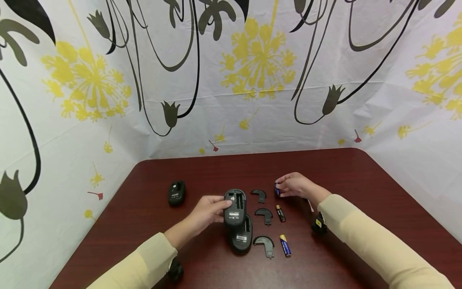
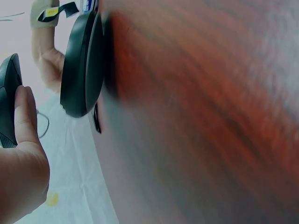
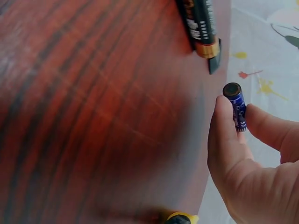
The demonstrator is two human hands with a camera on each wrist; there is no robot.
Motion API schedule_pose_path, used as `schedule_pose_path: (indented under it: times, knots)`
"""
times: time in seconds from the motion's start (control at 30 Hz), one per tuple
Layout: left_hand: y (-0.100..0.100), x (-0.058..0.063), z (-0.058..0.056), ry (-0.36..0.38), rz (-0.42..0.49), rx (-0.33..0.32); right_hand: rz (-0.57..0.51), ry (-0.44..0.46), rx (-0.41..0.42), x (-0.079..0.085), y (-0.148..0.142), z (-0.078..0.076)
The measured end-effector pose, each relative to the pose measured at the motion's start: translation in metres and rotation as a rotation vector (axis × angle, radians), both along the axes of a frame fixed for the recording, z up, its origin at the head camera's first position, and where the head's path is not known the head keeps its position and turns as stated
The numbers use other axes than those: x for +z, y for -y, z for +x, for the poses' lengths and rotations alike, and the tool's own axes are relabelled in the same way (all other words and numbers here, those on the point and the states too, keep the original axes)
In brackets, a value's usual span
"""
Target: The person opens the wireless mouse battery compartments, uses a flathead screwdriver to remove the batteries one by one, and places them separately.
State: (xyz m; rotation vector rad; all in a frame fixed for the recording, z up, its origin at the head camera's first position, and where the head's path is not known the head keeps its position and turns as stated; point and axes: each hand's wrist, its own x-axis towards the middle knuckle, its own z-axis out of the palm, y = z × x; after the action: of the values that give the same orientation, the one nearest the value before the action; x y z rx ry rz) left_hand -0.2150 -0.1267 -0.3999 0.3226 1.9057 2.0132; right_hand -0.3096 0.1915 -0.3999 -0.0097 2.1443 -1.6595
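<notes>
My left hand (image 1: pixel 209 209) grips a black computer mouse (image 1: pixel 234 216) with its underside up and its battery slot uncovered. In the left wrist view the thumb side of that hand lies along the held mouse (image 2: pixel 8 105). A second upturned mouse (image 1: pixel 242 241) lies on the table, partly hidden behind the held one. Farther right, my right hand (image 1: pixel 296 185) pinches a small blue battery (image 3: pixel 237 107) between thumb and fingers. Near that hand lie a black and gold battery (image 1: pixel 280 213) and a curved grey battery cover (image 1: pixel 258 195).
Two more battery covers, one in the middle (image 1: pixel 264 215) and one nearer (image 1: pixel 265 244), lie right of the mice. A blue and yellow battery (image 1: pixel 285 245) sits beside the nearer cover. Another mouse (image 1: pixel 177 193) rests at the left. Patterned sheets (image 1: pixel 216 88) surround the table (image 1: pixel 202 168).
</notes>
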Motion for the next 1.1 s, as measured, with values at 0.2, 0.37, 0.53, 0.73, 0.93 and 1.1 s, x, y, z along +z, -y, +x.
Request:
schedule_pose_path:
  times: [0.2, 0.37, 0.53, 0.73, 0.93, 1.1]
  knots:
    - [0.009, 0.000, -0.014, -0.004, 0.004, 0.050, 0.055, -0.026, -0.032, -0.006, 0.003, 0.001]
    - [0.017, -0.001, -0.026, 0.012, -0.036, 0.134, 0.081, -0.052, -0.050, -0.010, 0.006, 0.002]
    - [0.026, -0.001, -0.039, 0.038, -0.153, 0.216, 0.106, -0.074, -0.061, -0.011, 0.008, 0.002]
    - [0.033, -0.008, -0.055, 0.058, -0.303, 0.251, 0.136, -0.098, -0.071, -0.012, 0.010, 0.003]
    - [0.036, -0.017, -0.067, 0.063, -0.385, 0.283, 0.172, -0.124, -0.064, -0.011, 0.014, 0.006]
    - [0.039, -0.018, -0.072, 0.065, -0.414, 0.304, 0.205, -0.143, -0.064, -0.011, 0.015, 0.006]
